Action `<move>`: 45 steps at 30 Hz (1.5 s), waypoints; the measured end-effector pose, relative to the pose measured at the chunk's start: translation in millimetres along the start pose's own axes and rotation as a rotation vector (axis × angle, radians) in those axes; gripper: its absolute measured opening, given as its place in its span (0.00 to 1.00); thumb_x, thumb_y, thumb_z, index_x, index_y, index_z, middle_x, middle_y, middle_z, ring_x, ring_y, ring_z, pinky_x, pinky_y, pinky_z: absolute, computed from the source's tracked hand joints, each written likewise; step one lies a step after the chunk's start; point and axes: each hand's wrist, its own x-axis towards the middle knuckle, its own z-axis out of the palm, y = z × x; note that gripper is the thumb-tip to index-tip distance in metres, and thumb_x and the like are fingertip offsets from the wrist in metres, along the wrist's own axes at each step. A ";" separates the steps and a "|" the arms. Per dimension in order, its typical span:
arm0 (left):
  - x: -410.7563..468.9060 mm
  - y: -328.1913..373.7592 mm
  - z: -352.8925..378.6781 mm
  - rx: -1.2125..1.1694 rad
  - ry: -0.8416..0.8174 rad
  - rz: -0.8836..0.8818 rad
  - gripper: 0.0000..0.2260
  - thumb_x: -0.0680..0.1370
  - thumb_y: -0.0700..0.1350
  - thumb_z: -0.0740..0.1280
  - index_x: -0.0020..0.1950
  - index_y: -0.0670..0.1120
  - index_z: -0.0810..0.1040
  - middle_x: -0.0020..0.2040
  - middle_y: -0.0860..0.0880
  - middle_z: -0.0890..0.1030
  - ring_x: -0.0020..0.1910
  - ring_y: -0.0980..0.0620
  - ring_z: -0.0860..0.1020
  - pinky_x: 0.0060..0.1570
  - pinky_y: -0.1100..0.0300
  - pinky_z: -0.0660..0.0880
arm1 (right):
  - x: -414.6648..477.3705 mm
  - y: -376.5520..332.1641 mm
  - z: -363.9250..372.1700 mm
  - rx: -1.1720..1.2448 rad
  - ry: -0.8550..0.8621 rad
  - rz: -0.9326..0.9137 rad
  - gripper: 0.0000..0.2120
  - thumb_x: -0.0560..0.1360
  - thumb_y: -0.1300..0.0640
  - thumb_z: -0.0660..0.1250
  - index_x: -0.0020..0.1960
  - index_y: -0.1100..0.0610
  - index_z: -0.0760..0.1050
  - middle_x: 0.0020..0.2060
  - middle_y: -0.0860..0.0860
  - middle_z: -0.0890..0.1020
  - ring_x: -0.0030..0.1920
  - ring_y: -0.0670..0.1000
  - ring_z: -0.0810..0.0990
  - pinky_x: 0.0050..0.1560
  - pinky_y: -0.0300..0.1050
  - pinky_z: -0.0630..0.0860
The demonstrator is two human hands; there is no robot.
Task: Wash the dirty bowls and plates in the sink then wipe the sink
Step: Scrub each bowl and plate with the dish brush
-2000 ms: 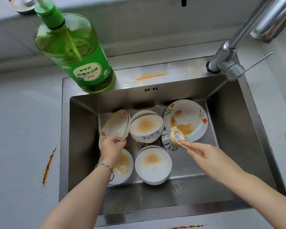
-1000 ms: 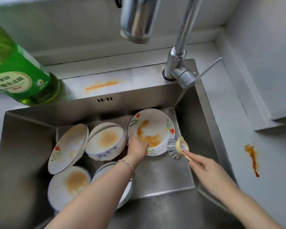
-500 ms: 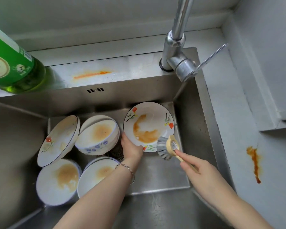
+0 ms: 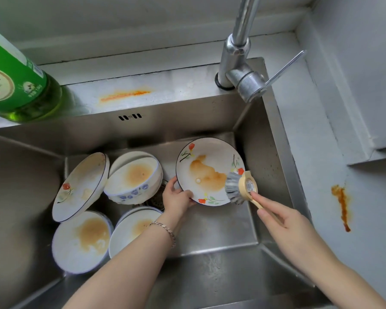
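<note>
In the steel sink's [image 4: 267, 157] far-right corner, the left hand [image 4: 178, 200] grips the round, sauce-stained plate's [image 4: 210, 159] near-left rim while the right hand [image 4: 283, 221] pinches a wooden brush [image 4: 237, 188], bristles touching its right edge.

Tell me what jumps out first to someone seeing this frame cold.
The eye lands on the brown-stained flowered plate at the sink's back right, tilted up in the grip of the left hand, with the right hand holding a brush at its edge. Then the orange smear on the right counter.
</note>
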 end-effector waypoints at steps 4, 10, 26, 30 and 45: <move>-44.2 25.9 -29.2 0.089 -0.048 0.011 0.24 0.70 0.22 0.58 0.61 0.42 0.71 0.41 0.43 0.80 0.37 0.46 0.79 0.26 0.58 0.79 | -15.8 -12.1 -9.2 0.010 0.034 -0.040 0.17 0.78 0.52 0.59 0.54 0.27 0.67 0.54 0.32 0.74 0.57 0.38 0.72 0.52 0.31 0.66; -117.1 58.2 -81.1 0.098 -0.167 -0.042 0.19 0.70 0.24 0.59 0.48 0.46 0.77 0.41 0.43 0.82 0.37 0.43 0.81 0.36 0.52 0.81 | -46.6 -46.6 -25.0 -0.092 0.012 -0.106 0.17 0.79 0.51 0.58 0.57 0.28 0.64 0.55 0.34 0.72 0.56 0.39 0.69 0.55 0.36 0.65; -226.1 55.0 -188.2 -0.118 -0.430 -0.006 0.36 0.70 0.25 0.58 0.67 0.62 0.67 0.60 0.45 0.78 0.53 0.39 0.81 0.46 0.38 0.78 | -100.8 -125.3 19.4 -0.581 -0.144 -0.238 0.16 0.80 0.46 0.54 0.63 0.29 0.65 0.46 0.41 0.81 0.46 0.50 0.79 0.45 0.44 0.77; -229.7 60.3 -188.0 -0.099 -0.428 0.071 0.37 0.72 0.24 0.55 0.68 0.63 0.65 0.55 0.51 0.81 0.50 0.42 0.82 0.43 0.39 0.79 | -88.1 -147.0 28.7 -0.787 -0.033 -0.272 0.19 0.81 0.50 0.50 0.67 0.31 0.61 0.37 0.42 0.78 0.39 0.49 0.75 0.32 0.39 0.68; -235.5 73.2 -179.1 -0.064 -0.390 0.205 0.39 0.70 0.24 0.58 0.69 0.63 0.65 0.49 0.54 0.83 0.46 0.45 0.83 0.38 0.38 0.79 | -122.4 -141.0 70.3 -0.680 -0.246 -0.456 0.21 0.80 0.52 0.54 0.65 0.28 0.62 0.54 0.50 0.81 0.53 0.56 0.77 0.51 0.48 0.74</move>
